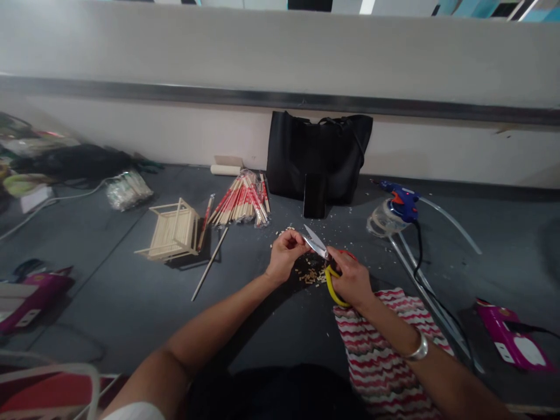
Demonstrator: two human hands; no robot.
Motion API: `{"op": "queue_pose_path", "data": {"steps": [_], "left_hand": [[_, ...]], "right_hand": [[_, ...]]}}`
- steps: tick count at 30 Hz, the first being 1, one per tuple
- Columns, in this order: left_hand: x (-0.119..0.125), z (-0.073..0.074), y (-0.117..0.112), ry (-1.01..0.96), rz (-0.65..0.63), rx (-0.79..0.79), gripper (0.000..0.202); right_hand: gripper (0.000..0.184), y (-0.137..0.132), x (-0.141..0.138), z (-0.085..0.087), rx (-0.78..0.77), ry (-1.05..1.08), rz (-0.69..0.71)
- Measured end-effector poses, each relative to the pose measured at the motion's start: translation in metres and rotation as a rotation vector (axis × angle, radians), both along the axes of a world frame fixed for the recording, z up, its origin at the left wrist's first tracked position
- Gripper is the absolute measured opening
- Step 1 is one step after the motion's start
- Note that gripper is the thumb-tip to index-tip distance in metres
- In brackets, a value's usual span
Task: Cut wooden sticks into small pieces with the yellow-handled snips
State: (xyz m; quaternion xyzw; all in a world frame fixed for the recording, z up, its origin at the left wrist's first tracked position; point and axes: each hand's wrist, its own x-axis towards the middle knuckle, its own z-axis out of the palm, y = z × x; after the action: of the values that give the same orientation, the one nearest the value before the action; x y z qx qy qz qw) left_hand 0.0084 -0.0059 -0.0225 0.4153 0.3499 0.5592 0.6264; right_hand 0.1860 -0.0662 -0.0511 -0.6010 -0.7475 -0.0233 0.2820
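Observation:
My right hand (pixel 351 279) is wrapped round the yellow handles of a pair of scissors (pixel 316 242), whose blades point up and to the left. Thumb and fingers of my left hand (pixel 285 254) are pinched together beside the blades; whatever small piece they hold is too hidden to name. Below the blades lies a scatter of short cut wooden bits (pixel 311 276). A small frame built of wooden sticks (pixel 174 232) rests to the left. Near it are a bundle of chopsticks in red-printed wrappers (pixel 242 198) and a loose thin rod (pixel 210 263).
A black bag (pixel 317 153) stands against the wall, a phone (pixel 314 197) leaning on it. To the right, a blue glue gun (pixel 401 202) rests on a clear round container (pixel 385 218). Striped cloth (pixel 371 350) lies under my right forearm. A magenta power strip (pixel 514 338) is at far right.

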Motion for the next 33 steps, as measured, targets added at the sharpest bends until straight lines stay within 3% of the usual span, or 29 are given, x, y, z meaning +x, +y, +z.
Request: {"op": "queue_pose_path", "data": {"steps": [10,18,21,27,33], "left_hand": [[0.000,-0.002,0.001,-0.034,-0.032,-0.001,0.041],[-0.005,-0.009,0.009,0.094,0.159,0.035,0.015],[-0.009,-0.012,0.013,0.228,0.181,0.091,0.006],[-0.026,-0.016,0.022,0.613,0.126,0.302,0.016],[-0.045,-0.018,0.021,1.026,-0.065,0.658,0.021]], "right_hand": [[0.049,0.002,0.000,0.000,0.014,-0.006,0.007],[0.035,0.009,0.008,0.002,0.092,0.098,-0.073],[0.035,0.011,0.009,0.004,0.095,0.117,-0.070],[0.034,0.014,0.010,0.007,0.049,0.142,-0.069],[0.035,0.016,0.008,0.010,0.034,0.166,-0.059]]}}
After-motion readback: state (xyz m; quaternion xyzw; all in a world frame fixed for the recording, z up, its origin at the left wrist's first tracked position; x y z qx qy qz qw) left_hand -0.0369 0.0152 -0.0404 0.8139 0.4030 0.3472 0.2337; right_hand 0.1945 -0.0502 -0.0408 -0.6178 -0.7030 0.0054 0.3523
